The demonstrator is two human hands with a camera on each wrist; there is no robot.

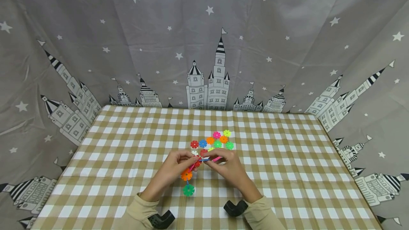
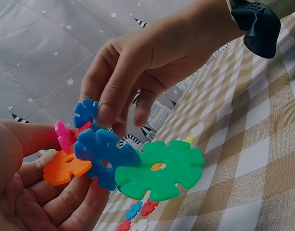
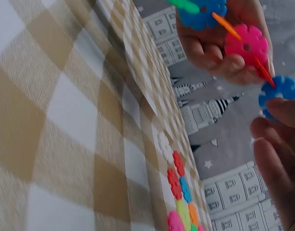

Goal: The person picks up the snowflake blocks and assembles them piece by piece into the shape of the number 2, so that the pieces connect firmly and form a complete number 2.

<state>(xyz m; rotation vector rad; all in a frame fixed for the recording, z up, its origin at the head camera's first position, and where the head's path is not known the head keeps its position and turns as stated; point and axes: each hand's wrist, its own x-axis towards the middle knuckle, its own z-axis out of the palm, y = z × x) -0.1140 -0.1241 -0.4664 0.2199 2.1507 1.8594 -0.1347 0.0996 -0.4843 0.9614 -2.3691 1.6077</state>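
Observation:
A chain of slotted plastic flower discs hangs between two hands above the table. In the left wrist view it runs from a green disc (image 2: 178, 171) through a blue disc (image 2: 101, 159), an orange disc (image 2: 65, 167), a pink disc (image 2: 64, 137) and a red disc to a smaller-looking blue disc (image 2: 84, 113). The left hand (image 1: 175, 168) grips the chain near its pink and red discs, thumb on top. Between thumb and fingertips the right hand (image 1: 228, 168) pinches the end blue disc (image 3: 282, 91), which meets the red disc's edge. The green end dangles toward the person.
Behind the hands, several loose flower discs lie on the checked tablecloth (image 1: 287, 159), among them a red one (image 1: 194, 144), a yellow one (image 1: 227, 133) and a green one (image 1: 229, 145). A grey curtain (image 1: 153, 17) with castles stands along the table's back edge. Each wrist bears a black device (image 1: 235, 208).

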